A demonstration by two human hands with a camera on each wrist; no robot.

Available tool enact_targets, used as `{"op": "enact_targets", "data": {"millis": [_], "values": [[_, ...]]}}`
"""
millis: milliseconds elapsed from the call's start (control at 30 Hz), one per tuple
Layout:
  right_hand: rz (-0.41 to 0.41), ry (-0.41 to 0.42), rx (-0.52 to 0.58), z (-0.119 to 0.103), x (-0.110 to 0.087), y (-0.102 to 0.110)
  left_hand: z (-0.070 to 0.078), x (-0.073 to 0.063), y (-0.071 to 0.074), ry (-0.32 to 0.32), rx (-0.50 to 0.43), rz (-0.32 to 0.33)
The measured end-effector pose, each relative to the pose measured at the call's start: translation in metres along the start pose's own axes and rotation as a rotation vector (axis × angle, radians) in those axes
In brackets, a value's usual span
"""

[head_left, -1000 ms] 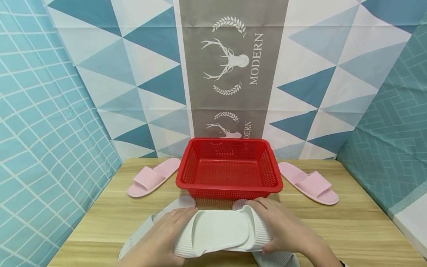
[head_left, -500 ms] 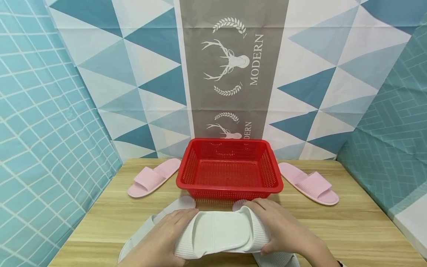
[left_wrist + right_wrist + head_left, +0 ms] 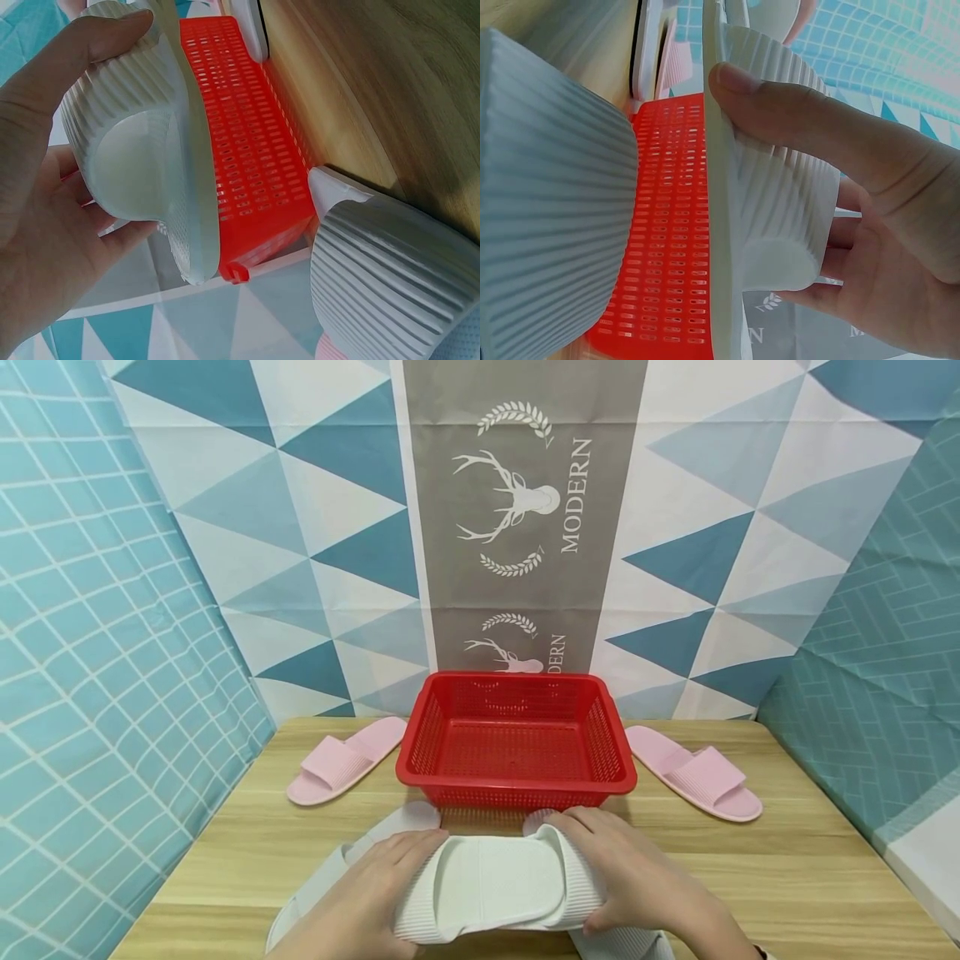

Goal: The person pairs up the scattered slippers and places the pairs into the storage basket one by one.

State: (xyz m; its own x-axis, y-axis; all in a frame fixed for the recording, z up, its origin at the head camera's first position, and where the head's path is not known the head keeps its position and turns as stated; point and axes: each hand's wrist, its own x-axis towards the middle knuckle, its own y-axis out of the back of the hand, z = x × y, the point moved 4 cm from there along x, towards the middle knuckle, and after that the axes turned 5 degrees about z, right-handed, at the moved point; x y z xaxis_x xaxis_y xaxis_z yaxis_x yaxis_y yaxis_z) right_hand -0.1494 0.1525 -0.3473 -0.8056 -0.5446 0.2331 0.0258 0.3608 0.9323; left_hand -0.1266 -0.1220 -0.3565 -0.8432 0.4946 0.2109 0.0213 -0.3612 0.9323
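Note:
Two white slippers are held level above the table's near side, their soles overlapping in the middle. My left hand point(image 3: 378, 897) grips the ribbed strap of the left white slipper point(image 3: 495, 877), thumb on one side and fingers on the other, as the left wrist view shows. The right white slipper point(image 3: 780, 202) has its ribbed strap in the grasp of my right hand point(image 3: 637, 872). The rounded end of the left sole reaches to the right slipper's strap opening. Below lie a grey slipper point(image 3: 318, 885) on the left and another grey slipper point(image 3: 622, 945), partly hidden by my right hand.
A red perforated basket point(image 3: 517, 789) stands behind the hands, with nothing in it. One pink slipper point(image 3: 330, 764) lies left of it, another pink slipper point(image 3: 708, 774) right. All rest on a wooden table point(image 3: 795, 877). Patterned cloth point(image 3: 675, 560) hangs behind.
The left white slipper's rounded end has slid slightly right, closer to the right slipper's strap. Both hands keep their grips and have hardly moved.

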Motion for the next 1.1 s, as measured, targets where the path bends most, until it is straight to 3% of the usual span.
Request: {"op": "enact_targets", "data": {"millis": [800, 1100], "values": [[-0.011, -0.003, 0.029, -0.0013, 0.0005, -0.0048, 0.0022, 0.003, -0.0033, 0.045, -0.046, -0.064], [0.041, 0.054, -0.021, -0.0049, 0.0005, -0.0065, 0.0057, 0.0046, -0.0026, 0.035, -0.029, -0.059]]}}
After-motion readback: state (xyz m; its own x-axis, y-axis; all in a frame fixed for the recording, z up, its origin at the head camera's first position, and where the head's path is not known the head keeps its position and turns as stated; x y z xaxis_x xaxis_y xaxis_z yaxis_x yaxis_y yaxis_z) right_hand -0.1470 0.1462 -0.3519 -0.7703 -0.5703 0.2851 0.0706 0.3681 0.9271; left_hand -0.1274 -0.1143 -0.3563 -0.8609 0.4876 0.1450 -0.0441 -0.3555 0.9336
